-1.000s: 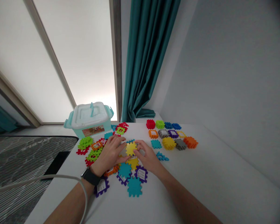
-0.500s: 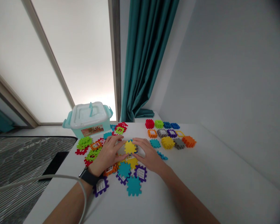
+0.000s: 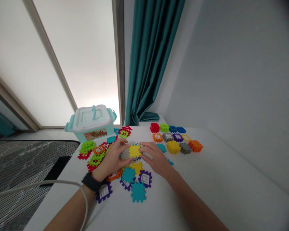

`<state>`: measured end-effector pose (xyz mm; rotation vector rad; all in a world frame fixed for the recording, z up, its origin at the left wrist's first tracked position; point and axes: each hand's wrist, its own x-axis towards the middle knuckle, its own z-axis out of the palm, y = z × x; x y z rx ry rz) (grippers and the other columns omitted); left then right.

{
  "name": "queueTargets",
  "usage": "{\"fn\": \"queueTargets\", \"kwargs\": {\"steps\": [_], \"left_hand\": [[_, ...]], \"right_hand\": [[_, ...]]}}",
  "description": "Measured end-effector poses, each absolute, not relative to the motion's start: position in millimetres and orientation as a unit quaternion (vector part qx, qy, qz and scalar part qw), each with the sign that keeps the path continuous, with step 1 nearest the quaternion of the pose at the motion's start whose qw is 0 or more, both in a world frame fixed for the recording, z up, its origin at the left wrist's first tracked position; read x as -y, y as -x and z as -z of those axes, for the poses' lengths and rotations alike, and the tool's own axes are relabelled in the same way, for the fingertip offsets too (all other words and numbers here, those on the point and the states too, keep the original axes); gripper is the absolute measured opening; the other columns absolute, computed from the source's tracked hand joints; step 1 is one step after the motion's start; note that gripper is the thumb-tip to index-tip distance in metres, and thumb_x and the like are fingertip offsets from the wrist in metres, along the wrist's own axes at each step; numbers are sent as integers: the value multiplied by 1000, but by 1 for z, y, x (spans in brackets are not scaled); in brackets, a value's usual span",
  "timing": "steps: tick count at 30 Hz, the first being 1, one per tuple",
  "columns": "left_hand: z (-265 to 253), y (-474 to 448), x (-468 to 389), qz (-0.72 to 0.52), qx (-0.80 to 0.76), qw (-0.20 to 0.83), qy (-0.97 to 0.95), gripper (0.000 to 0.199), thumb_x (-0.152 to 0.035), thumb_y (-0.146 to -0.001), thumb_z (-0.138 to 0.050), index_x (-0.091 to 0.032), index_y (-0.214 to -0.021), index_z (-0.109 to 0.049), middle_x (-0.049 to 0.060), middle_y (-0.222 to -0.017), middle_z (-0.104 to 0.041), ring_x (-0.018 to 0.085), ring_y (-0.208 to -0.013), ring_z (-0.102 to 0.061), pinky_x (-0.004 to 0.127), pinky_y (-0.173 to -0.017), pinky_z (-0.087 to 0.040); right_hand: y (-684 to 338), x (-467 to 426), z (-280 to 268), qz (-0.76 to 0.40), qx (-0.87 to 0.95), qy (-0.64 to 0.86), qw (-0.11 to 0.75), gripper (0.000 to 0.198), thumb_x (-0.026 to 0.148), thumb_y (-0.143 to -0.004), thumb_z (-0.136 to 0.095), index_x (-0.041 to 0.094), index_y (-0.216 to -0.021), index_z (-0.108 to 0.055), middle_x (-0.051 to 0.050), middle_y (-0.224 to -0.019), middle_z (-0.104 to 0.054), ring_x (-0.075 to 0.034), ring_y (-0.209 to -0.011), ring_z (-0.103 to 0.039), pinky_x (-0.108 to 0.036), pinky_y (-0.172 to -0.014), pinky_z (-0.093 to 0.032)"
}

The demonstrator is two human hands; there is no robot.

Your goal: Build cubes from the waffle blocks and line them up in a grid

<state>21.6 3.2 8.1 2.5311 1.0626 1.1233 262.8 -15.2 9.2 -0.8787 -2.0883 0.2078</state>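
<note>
My left hand (image 3: 112, 159) and my right hand (image 3: 155, 158) both grip a yellow toothed square tile (image 3: 135, 150), held upright a little above the white table (image 3: 207, 179). Another tile seems joined behind it, mostly hidden by my fingers. Under my hands lie flat tiles: a yellow one (image 3: 137, 166), a teal one (image 3: 128, 175), a larger teal one (image 3: 138, 192) and purple window tiles (image 3: 145, 178). A black watch (image 3: 93, 182) sits on my left wrist.
A teal storage box with a white lid (image 3: 91, 122) stands at the back left. Green, red and orange tiles (image 3: 93, 152) lie left of my hands. Assembled coloured cubes (image 3: 173, 139) stand in rows at the back right. A white cable (image 3: 50, 184) crosses my left forearm.
The yellow tile has risen slightly and tilted in my fingers. My right hand has shifted a little to the right and now covers the teal tile that lay beside it.
</note>
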Motion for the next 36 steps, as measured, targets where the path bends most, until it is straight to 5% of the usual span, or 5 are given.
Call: {"fn": "queueTargets", "kwargs": {"steps": [4,11,17,28,36], "left_hand": [[-12,-25,-2,-356,-339,200,-848,19,-34,-96,-56,-21,-101,-70,10,-116,-60,24,-113,-60,40,-100,-52],[-19,-29,-1,-350,-319,291,-831,35,-34,-103,-42,-20,-78,-63,7,-104,-68,19,-98,-65,32,-89,-54],[-23,-31,1,-344,-336,385,-788,39,-41,-102,-41,-18,-79,-63,8,-106,-67,20,-97,-63,33,-90,-51],[-33,-26,5,-350,-364,381,-775,33,-47,-99,-44,-20,-95,-64,7,-110,-65,24,-108,-60,39,-103,-44],[-26,-21,2,-339,-315,378,-802,29,-47,-96,-50,-21,-101,-60,9,-116,-61,25,-110,-58,40,-97,-48]], "right_hand": [[-256,19,-12,-82,818,353,448,13,25,-99,-55,24,-100,-68,-9,-113,-69,-24,-108,-62,-45,-97,-51],[-240,21,-10,-328,694,408,495,24,34,-94,-56,21,-74,-58,-6,-100,-61,-21,-100,-62,-36,-86,-53],[-238,20,-9,-428,635,417,488,26,39,-91,-59,21,-73,-58,-4,-98,-61,-20,-97,-60,-31,-79,-51],[-242,28,-12,-131,749,347,549,12,26,-100,-54,24,-96,-64,-5,-98,-62,-20,-97,-60,-35,-86,-50],[-244,31,-12,-112,798,327,493,14,25,-101,-50,24,-103,-64,-7,-102,-62,-21,-99,-61,-36,-87,-53]]}}
